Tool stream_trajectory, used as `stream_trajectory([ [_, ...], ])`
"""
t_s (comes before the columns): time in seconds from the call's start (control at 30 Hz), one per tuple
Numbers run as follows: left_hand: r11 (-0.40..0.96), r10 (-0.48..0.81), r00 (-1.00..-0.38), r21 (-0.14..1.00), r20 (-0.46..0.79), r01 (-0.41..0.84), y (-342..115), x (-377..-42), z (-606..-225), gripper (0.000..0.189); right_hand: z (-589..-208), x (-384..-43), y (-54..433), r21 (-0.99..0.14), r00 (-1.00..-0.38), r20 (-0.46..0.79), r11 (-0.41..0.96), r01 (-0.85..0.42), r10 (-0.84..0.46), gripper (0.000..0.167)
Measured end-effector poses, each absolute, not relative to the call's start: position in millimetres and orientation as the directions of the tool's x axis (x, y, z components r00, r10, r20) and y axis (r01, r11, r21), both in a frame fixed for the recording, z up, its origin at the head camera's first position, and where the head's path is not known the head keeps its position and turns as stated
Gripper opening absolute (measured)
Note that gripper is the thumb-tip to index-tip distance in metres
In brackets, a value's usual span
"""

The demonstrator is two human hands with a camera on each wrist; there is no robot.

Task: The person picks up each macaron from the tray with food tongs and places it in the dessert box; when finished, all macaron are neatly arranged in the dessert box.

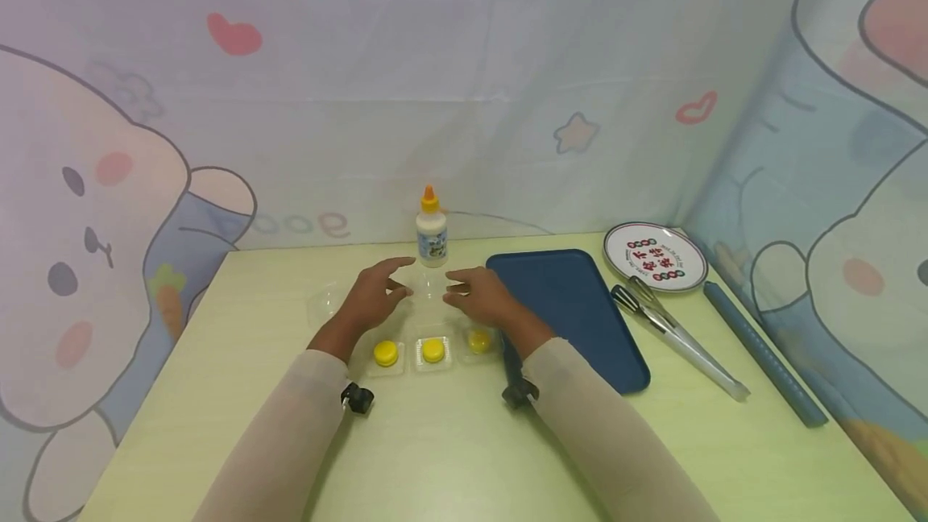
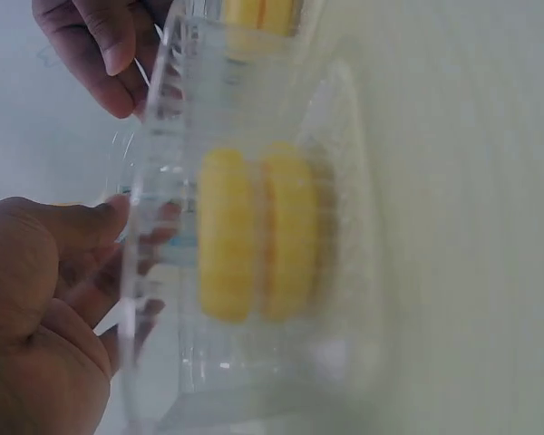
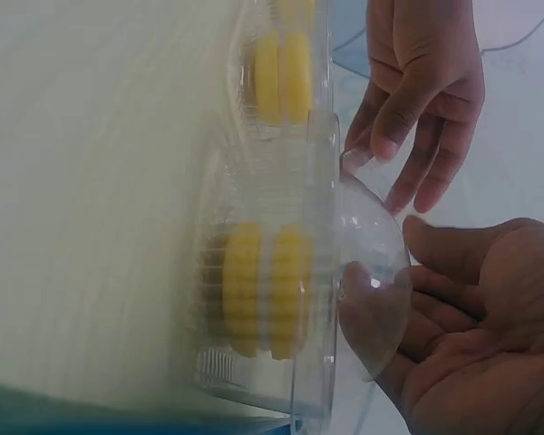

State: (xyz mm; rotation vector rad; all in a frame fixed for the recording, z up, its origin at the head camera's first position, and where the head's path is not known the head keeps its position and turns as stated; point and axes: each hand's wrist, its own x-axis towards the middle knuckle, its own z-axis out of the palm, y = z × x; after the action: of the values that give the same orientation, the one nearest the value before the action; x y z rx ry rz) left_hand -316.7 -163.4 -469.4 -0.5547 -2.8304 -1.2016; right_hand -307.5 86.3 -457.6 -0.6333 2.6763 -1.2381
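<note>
My left hand (image 1: 373,296) and right hand (image 1: 478,296) face each other with a clear domed plastic lid (image 1: 429,287) between their fingertips. On both, thumb and index finger are spread apart. Closer to me, three clear plastic boxes stand in a row, each with a yellow macaron inside: the left macaron (image 1: 386,354), the middle macaron (image 1: 432,350) and the right macaron (image 1: 479,341). A domed lid (image 3: 381,281) tops the right box, overlapping my right fingers in the right wrist view. Another clear lid (image 1: 326,302) lies left of my left hand.
A glue-like bottle (image 1: 432,236) with an orange tip stands behind the hands. To the right lie a dark blue tray (image 1: 573,304), metal tongs (image 1: 681,341), a printed plate (image 1: 656,256) and a long blue-grey bar (image 1: 761,353). A patterned curtain (image 1: 464,143) encloses the table.
</note>
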Motion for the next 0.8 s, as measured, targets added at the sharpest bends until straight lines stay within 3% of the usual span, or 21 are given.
stream_trajectory([
  [0.3,0.584,0.282,-0.928,0.725,0.241,0.366,-163,-307,-466,0.059,-457,-301,83,-0.755,-0.936,0.176,0.567,-0.328,-0.306,0.037],
  [0.67,0.563,0.285,-0.936,0.754,0.208,0.339,-165,-300,-462,0.065,-457,-298,84,-0.775,-0.936,0.217,0.534,-0.338,-0.277,0.018],
  [0.8,0.562,0.282,-0.937,0.756,0.207,0.336,-166,-296,-459,0.061,-458,-298,84,-0.795,-0.929,0.227,0.495,-0.351,-0.294,0.024],
])
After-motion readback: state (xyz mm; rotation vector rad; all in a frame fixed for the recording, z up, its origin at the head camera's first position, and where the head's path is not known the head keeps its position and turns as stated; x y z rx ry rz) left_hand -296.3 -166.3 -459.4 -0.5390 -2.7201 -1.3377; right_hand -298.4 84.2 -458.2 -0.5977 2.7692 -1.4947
